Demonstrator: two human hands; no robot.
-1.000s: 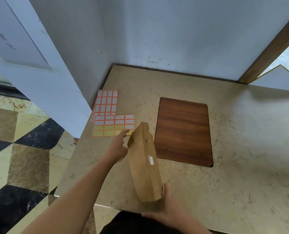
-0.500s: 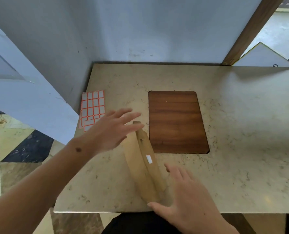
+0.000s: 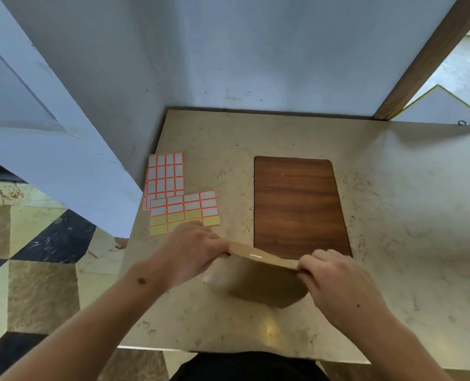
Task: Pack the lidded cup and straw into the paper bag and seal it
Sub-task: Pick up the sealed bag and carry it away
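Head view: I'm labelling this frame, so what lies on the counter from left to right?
Sticker sheets → left hand → paper bag → right hand. The wooden inset overlaps these, so I left it out.

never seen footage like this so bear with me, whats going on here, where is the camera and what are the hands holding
There is no machine here. The camera is worn on a person's head and looks down at their own two bare hands, so you see the scene as they do.

The left hand and the right hand each pinch one end of the folded top of a brown paper bag, which stands on a beige marble-look counter. A small white sticker sits on the fold. What is inside the bag cannot be seen.

Behind the bag, a dark wooden panel lies flat on the counter. To the left lie sheets of orange-edged labels, some already peeled off.
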